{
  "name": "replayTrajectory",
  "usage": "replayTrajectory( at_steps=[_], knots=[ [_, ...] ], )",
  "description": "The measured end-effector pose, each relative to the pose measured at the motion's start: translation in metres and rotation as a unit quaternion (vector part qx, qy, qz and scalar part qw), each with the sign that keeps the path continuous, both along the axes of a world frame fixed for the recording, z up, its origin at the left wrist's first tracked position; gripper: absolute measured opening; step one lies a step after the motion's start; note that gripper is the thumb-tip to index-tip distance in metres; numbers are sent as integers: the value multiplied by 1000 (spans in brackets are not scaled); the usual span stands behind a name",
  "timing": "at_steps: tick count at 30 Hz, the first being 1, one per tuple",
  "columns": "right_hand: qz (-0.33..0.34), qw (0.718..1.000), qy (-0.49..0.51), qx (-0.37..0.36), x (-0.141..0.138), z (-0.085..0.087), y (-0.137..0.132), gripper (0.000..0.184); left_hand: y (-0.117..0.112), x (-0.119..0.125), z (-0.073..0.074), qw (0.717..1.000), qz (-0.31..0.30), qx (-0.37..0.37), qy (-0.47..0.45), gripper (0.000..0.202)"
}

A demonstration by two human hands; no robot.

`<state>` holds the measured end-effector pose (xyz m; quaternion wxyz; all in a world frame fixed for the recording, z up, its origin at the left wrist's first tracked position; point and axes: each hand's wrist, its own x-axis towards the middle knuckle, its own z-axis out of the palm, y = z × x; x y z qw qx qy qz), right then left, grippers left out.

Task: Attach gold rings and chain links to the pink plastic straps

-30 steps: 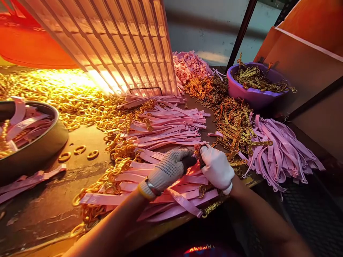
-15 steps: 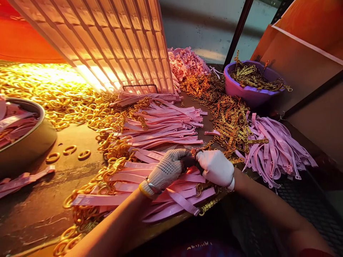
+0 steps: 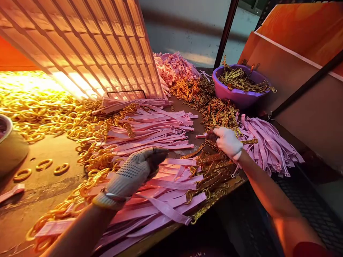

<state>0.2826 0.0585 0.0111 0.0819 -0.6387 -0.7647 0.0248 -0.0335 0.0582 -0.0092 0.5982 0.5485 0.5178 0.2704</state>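
Observation:
My left hand (image 3: 132, 173), in a dotted knit glove, hovers over a heap of pink straps (image 3: 160, 185) at the table's front, fingers curled together; what they pinch is hidden. My right hand (image 3: 227, 141), in a white glove, reaches out to the pile of gold metal clasps (image 3: 218, 114) beside more pink straps (image 3: 264, 142), fingers closed on something among the clasps. A cluster of gold clasps (image 3: 211, 171) lies on the straps between my hands.
Gold rings (image 3: 53, 114) cover the table's left. A purple bowl (image 3: 235, 94) holds more clasps at the back right. A ribbed lit panel (image 3: 88, 46) slopes above. A metal pan's edge (image 3: 8, 146) is at far left. Small pink pieces (image 3: 174, 66) are heaped behind.
My hands were together over the front straps; now my right hand has moved out to the clasp pile and my left hand has drawn back to the left. The view shifted right.

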Motion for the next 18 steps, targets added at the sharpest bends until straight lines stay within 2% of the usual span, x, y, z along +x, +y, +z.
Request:
replayTrajectory(
  at_steps=[2,4,6,8,11,15,18],
  knots=[
    [-67,994,-84,10,7,-2,29,25,-8,13,6,989,40,-95,-107,33],
    [-80,989,-126,-4,5,-7,56,23,-12,24,12,956,84,-203,-196,21],
    [-76,987,-142,-19,-1,-12,77,27,-12,32,17,915,127,-280,-262,17],
    [-71,984,-160,-30,-6,-17,90,27,-11,36,18,889,142,-313,-302,22],
    [-64,981,-183,-25,-5,-18,100,28,-10,34,15,872,128,-336,-334,29],
    [-28,975,-219,-25,10,-12,118,33,-8,29,5,843,79,-371,-381,40],
    [18,968,-244,-57,22,-9,138,26,-9,27,-2,827,60,-366,-422,41]
  ],
)
